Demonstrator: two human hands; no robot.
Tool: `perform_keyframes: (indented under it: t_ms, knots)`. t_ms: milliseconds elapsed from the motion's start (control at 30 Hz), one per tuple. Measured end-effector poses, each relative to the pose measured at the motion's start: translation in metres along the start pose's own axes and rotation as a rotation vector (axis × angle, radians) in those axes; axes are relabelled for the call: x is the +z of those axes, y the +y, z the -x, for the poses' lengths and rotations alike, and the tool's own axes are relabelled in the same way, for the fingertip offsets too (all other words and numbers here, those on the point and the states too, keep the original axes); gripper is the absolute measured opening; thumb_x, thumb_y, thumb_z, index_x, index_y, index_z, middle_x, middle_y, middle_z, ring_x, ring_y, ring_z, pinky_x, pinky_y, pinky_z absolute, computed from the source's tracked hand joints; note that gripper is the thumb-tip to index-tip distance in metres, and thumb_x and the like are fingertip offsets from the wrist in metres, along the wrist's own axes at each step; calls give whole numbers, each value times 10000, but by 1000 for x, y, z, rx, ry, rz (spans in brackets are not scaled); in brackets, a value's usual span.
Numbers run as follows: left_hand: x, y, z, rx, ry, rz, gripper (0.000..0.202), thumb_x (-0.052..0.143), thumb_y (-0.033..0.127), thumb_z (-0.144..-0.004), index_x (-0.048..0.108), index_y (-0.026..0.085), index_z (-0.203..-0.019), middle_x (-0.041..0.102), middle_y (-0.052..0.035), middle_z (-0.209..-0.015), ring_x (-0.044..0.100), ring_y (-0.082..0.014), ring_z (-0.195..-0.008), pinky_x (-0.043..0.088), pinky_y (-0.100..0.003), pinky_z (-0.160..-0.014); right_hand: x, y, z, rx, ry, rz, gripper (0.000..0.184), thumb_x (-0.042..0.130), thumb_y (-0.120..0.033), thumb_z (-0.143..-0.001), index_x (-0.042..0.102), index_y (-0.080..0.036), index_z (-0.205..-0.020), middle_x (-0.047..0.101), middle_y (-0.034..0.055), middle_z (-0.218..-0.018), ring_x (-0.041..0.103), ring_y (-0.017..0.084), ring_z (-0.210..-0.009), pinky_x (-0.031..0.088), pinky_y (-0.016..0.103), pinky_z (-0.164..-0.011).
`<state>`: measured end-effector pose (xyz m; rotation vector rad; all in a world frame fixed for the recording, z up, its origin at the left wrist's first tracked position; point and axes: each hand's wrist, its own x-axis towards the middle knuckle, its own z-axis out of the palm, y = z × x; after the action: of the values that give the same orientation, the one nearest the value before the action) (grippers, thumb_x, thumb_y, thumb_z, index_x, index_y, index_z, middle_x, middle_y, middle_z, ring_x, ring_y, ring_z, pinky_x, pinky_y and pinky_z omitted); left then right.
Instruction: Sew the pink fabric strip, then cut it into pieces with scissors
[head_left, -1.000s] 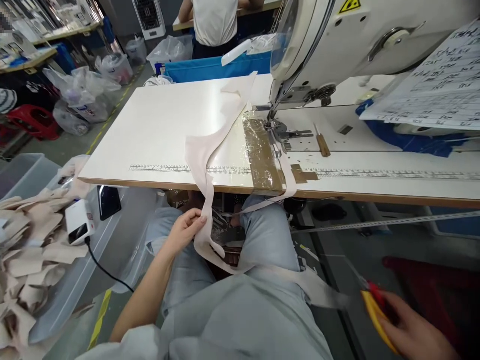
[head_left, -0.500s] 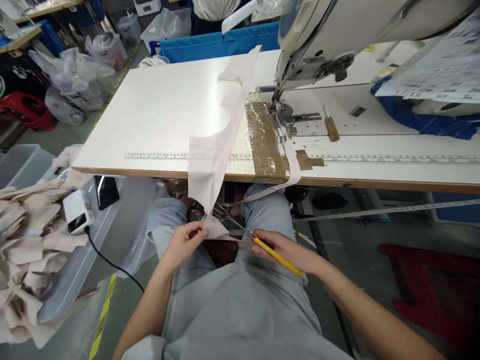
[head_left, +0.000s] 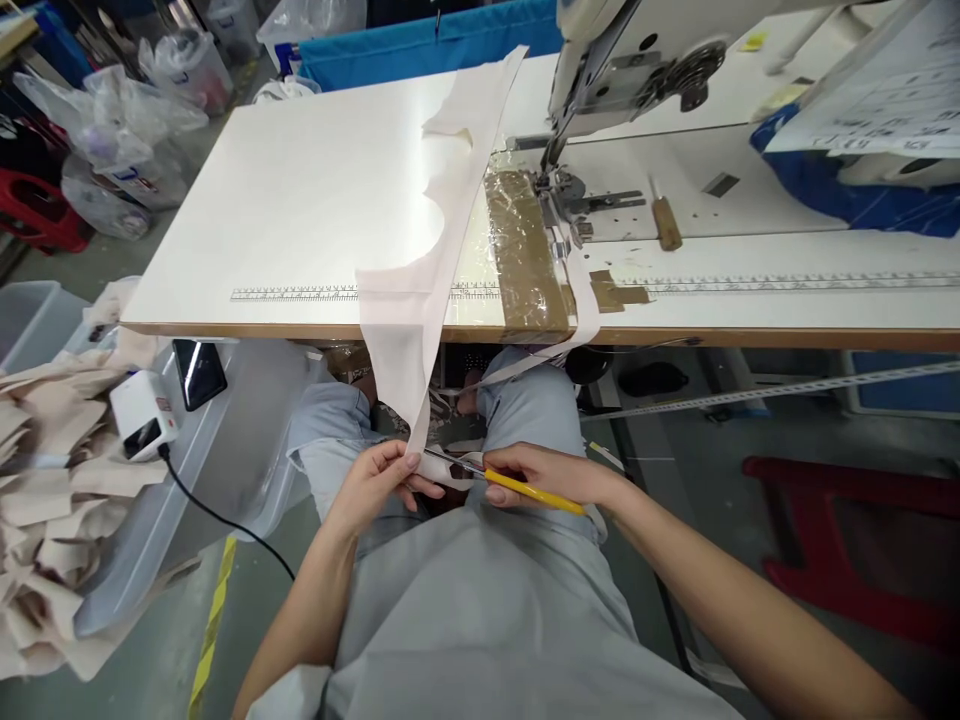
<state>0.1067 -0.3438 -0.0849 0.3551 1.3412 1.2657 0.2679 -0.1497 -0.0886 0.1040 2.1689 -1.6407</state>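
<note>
A pale pink fabric piece (head_left: 420,300) lies on the white sewing table (head_left: 300,200) and hangs over its front edge down to my lap. My left hand (head_left: 379,485) pinches the hanging lower end of that fabric. My right hand (head_left: 544,475) grips yellow-handled thread snips (head_left: 510,482), whose blades point left and meet the fabric right beside my left fingers. A narrow pink strip (head_left: 585,315) runs from the sewing machine's presser foot (head_left: 559,200) over the table edge.
The white sewing machine (head_left: 675,50) stands at the back right, with a paper sheet (head_left: 877,100) beside it. On my left, a clear bin (head_left: 150,500) holds a heap of pink fabric pieces (head_left: 45,480) and a small white device (head_left: 142,415). A red stool (head_left: 847,540) stands at right.
My right hand came in from the lower right with the snips to the fabric end held by my left hand. The fabric end is now pulled taut over my lap.
</note>
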Motion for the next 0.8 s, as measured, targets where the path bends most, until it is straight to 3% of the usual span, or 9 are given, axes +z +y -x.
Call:
perform_keyframes:
  t_ms: [333, 800]
  knots:
    - [-1, -6, 6, -38, 33, 56, 395, 716, 475, -748, 586, 113, -839, 730, -116, -726, 717, -228, -691, 491, -213, -500, 10, -14, -5, 89, 221, 519, 474, 546, -626, -808, 367, -213, -661, 467, -27, -582, 400, 132, -522, 206, 242, -509]
    - [-2, -6, 6, -60, 18, 33, 407, 726, 493, -723, 571, 125, -798, 724, -111, -692, 713, -234, -661, 487, -227, -506, 16, -14, -8, 44, 293, 596, 469, 564, -602, -810, 363, -211, -649, 499, -23, -593, 402, 125, -512, 178, 248, -505]
